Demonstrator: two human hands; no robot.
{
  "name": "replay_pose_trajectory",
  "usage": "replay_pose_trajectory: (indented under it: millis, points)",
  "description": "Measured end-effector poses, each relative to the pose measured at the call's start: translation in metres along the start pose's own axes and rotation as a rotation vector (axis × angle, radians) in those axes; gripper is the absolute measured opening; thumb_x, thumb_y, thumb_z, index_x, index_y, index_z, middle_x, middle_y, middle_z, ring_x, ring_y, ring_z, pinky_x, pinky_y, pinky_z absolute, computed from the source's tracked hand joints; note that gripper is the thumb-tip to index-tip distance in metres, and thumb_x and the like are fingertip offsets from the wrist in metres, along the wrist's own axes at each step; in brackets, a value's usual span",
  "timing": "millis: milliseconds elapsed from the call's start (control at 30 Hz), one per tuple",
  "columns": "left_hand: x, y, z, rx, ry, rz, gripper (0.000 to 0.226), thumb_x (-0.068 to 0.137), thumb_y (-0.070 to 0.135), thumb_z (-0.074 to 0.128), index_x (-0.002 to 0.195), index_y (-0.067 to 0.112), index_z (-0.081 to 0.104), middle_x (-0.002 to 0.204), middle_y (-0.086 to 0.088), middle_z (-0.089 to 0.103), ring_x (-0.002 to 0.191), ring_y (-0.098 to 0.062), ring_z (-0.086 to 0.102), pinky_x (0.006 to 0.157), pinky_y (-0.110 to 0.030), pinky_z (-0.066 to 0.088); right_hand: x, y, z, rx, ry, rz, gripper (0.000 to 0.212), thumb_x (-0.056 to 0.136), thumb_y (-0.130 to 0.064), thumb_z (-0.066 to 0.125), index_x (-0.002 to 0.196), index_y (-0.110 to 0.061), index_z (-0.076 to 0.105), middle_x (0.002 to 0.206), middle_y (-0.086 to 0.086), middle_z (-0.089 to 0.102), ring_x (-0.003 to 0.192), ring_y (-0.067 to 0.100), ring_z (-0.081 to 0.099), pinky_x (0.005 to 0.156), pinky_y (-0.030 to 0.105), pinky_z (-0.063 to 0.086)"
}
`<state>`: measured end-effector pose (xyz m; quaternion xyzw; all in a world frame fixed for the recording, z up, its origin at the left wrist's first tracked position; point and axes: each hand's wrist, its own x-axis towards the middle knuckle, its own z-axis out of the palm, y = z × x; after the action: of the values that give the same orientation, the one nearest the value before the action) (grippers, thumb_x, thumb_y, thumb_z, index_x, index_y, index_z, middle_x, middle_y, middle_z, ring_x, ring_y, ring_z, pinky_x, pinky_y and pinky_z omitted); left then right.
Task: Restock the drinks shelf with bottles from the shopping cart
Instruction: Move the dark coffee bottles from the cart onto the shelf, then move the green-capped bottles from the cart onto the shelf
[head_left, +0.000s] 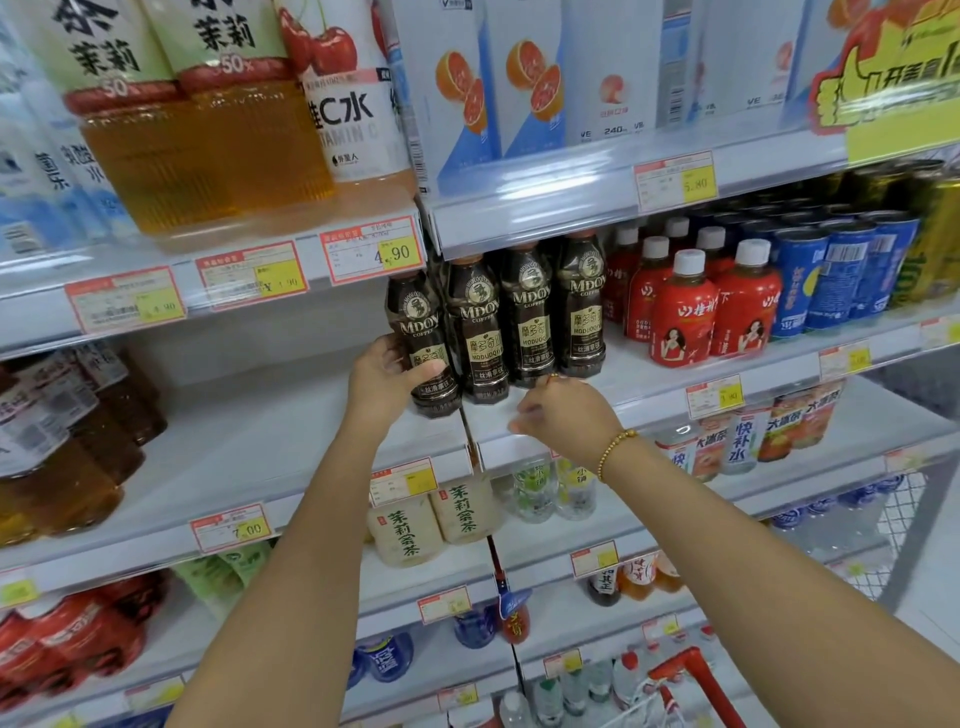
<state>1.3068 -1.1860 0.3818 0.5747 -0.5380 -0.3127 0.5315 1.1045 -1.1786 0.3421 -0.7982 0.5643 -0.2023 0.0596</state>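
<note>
**Coffee bottle at the shelf, left hand round it**

Low at the right, the red handle of the shopping cart (693, 667) pokes into view. Above it both bare arms reach up to the drinks shelf (291, 441). The right hand (563, 410), a beaded gold bracelet (613, 449) on its wrist, hangs just over the shelf's front edge. Its fingers are loosely bent and a bit blurred, with nothing in them. The left hand (387, 379) is wrapped round the lower half of a dark coffee bottle (423, 332), thumb across the label. That bottle is nearly upright, right where two shelf boards meet. Its base is down at the board, though I cannot tell whether it is resting there. Just beside it on the right, three matching coffee bottles (524, 312) stand in a row. Further right come red bottles (680, 317) with white caps, then blue cans (831, 275).
</note>
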Motion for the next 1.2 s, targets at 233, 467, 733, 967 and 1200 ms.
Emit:
replay_pose_trajectory:
  millis: [233, 467, 733, 967, 1200]
  points:
    - [0.002, 0.0, -0.002, 0.008, -0.024, -0.025, 0.06, 0.074, 0.005, 0.074, 0.128, 0.004, 0.048, 0.127, -0.008, 0.056, 0.103, -0.013, 0.055, 0.089, -0.024, 0.041, 0.0, 0.001, 0.001, -0.001, -0.004, 0.009, 0.031, 0.082, -0.038, 0.06, 0.095, -0.013, 0.071, 0.1, 0.009, 0.064, 0.093, 0.025, 0.058, 0.079, 0.03, 0.047]
    - [-0.042, 0.005, 0.003, 0.159, 0.159, 0.097, 0.046, 0.083, 0.025, 0.069, 0.123, 0.009, 0.054, 0.122, -0.005, 0.061, 0.109, -0.01, 0.057, 0.093, -0.02, 0.043, -0.003, 0.003, 0.002, 0.015, 0.0, -0.038, 0.028, 0.086, -0.032, 0.058, 0.096, -0.008, 0.069, 0.101, 0.012, 0.063, 0.097, 0.028, 0.058, 0.079, 0.031, 0.048]
    - [-0.21, -0.119, 0.05, 0.292, -0.108, 0.008, 0.051, 0.091, 0.041, 0.051, 0.056, 0.004, 0.043, 0.055, -0.022, 0.052, 0.054, -0.032, 0.049, 0.055, -0.036, 0.039, -0.134, 0.048, 0.077, 0.343, 0.196, -0.007, 0.015, 0.088, -0.024, 0.06, 0.093, -0.01, 0.065, 0.097, 0.007, 0.062, 0.083, 0.018, 0.058, 0.071, 0.029, 0.048]
    - [-0.316, -0.301, 0.091, 0.453, -0.467, -0.614, 0.025, 0.086, 0.025, 0.064, 0.107, 0.012, 0.061, 0.1, 0.003, 0.063, 0.092, -0.012, 0.06, 0.075, -0.017, 0.038, -0.294, 0.155, 0.236, 0.217, -0.634, 0.587, 0.04, 0.088, -0.025, 0.059, 0.125, -0.014, 0.051, 0.124, 0.011, 0.056, 0.104, 0.026, 0.059, 0.091, 0.031, 0.046]
    - [-0.375, -0.395, 0.156, 0.431, -0.737, -0.722, 0.05, 0.081, 0.018, 0.069, 0.127, 0.019, 0.052, 0.127, -0.001, 0.057, 0.113, -0.017, 0.055, 0.089, -0.026, 0.044, -0.389, 0.181, 0.319, 0.053, -0.902, 0.652, 0.052, 0.086, -0.024, 0.055, 0.135, -0.016, 0.04, 0.121, 0.01, 0.056, 0.107, 0.027, 0.058, 0.089, 0.033, 0.049]
